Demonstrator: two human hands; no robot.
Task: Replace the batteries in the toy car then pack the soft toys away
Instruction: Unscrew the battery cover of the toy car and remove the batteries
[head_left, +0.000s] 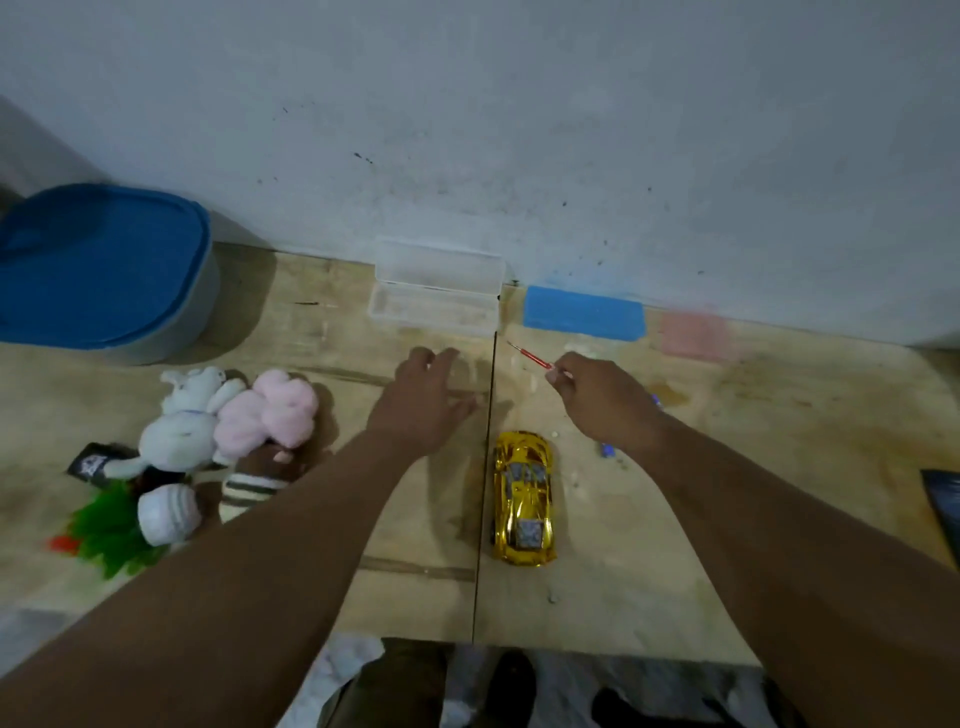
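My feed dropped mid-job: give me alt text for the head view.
The right hand pinches a red screwdriver while the open left hand reaches toward a clear open case. A gold toy car sits upright between the arms; soft toys lie left.

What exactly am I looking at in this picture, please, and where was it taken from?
This is one picture from a camera worn on a person's head, looking down at their bare arms over a wooden table by a wall. The right hand pinches a small red screwdriver; the left hand is open and holds nothing. Between the arms lies a gold toy car, wheels down. On the left are a heap of soft toys and a blue-lidded tub. An open clear plastic case sits by the wall.
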